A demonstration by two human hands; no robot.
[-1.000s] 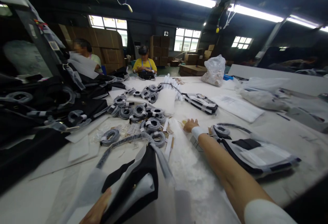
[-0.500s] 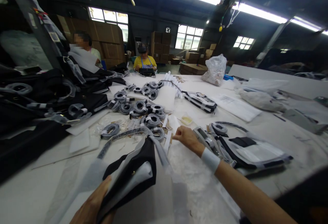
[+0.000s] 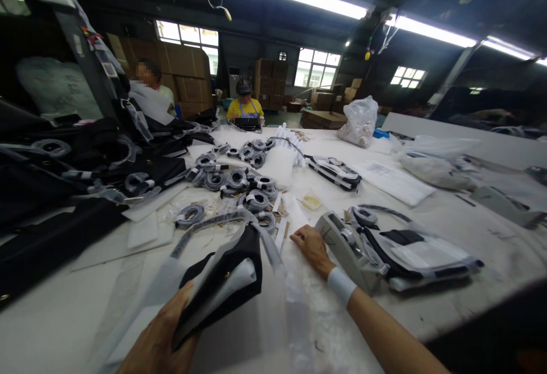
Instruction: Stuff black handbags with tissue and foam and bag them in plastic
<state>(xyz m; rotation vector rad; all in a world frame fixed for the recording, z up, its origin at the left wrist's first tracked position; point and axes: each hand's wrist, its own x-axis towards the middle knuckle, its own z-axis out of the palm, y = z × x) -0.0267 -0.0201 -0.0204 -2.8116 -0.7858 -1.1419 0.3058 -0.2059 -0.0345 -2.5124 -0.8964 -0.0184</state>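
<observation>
My left hand grips the lower left side of a black handbag, fingers wrapped around its edge. The bag stands tilted and partly open, with white padding inside and a plastic-wrapped handle arching above it. My right hand is low over the white table, fingers curled together and pointing left; whatever they hold, if anything, is hidden. Just right of that hand sits a grey tape dispenser. Pale strips and brown card pieces lie close to its fingertips.
Several wrapped strap coils cover the table beyond the bag. Black bags are piled at left. Another wrapped bag lies at right. A small yellowish dish sits mid-table. Across the table, a person in yellow handles a black item.
My right hand has shifted slightly down and left, beside the tape dispenser, which now shows more fully. My left hand keeps hold of the handbag. The whole view has shifted slightly.
</observation>
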